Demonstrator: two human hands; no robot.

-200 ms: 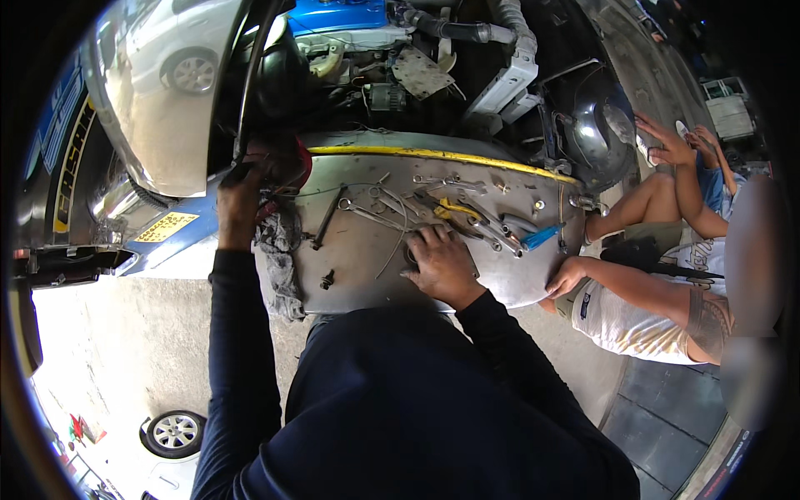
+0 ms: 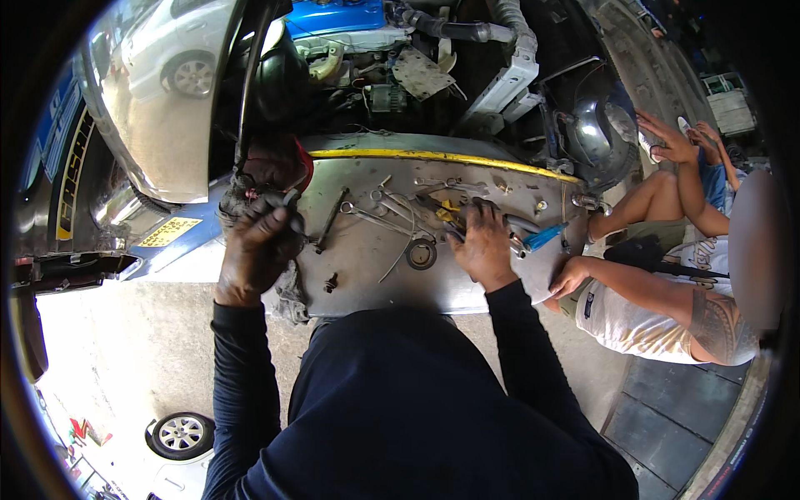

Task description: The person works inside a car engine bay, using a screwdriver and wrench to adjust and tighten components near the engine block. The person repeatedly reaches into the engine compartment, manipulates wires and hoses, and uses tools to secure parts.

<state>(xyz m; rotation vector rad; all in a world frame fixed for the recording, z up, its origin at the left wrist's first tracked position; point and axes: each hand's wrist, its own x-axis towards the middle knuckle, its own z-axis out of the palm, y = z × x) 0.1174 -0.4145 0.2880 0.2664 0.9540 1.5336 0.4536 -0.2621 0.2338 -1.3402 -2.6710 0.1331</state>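
My left hand is closed on something dark I cannot make out, at the left of a metal work surface, beside a grey rag. My right hand lies over a pile of yellow-handled pliers and wrenches, fingers bent and apart. A blue-handled tool is just right of it. A dark ring sits to its left. Between my hands lie several wrenches, a thin cable, a long dark bar and a small bolt.
An open engine bay lies beyond the yellow-edged surface. A silver car panel stands at the left. At the right a seated person has a hand on the surface edge, with another person behind. A wheel lies lower left.
My left hand has come down and toward me from the dark upright rod. My right hand has moved from the ring up and right onto the pliers, uncovering the ring.
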